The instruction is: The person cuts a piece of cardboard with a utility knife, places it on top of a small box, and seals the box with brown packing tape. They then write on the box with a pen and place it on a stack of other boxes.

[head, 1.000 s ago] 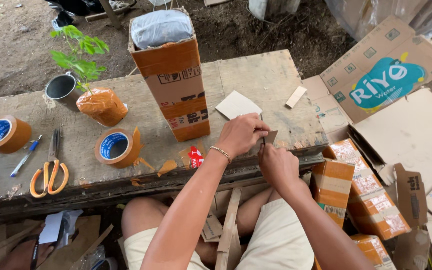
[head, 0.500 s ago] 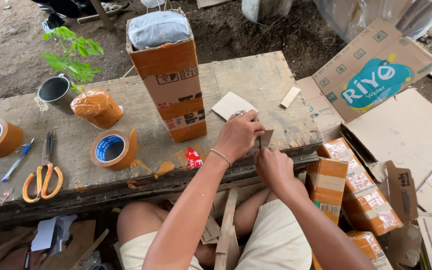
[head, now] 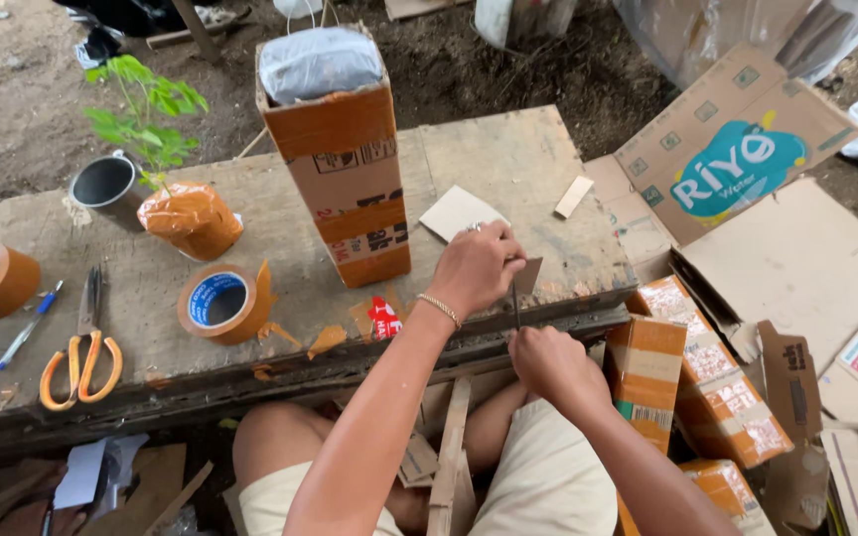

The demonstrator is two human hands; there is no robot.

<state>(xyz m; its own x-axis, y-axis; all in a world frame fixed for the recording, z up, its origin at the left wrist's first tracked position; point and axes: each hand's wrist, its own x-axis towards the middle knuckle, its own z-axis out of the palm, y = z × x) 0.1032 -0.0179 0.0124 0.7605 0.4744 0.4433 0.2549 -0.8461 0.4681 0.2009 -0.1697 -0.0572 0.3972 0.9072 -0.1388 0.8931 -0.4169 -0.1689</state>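
Head view. The left hand pinches a small cardboard piece at the near edge of the table, fingers closed on its top, holding it so it overhangs the edge. The right hand sits just below the edge, curled in a fist around a thin dark blade or rod that points up to the piece; what kind of tool it is cannot be told.

Procedure, as judged from this view:
- Keep the piece pressed flat against the table edge so it cannot twist.
- Keep the left fingertips clear of the tool's line, which runs just beside them.
- Drive the tool with short, controlled strokes, away from the thighs below.

Nearby: a larger cardboard square lies just behind the left hand; a tall taped box stands to its left; a tape roll and scissors lie well apart, further left.
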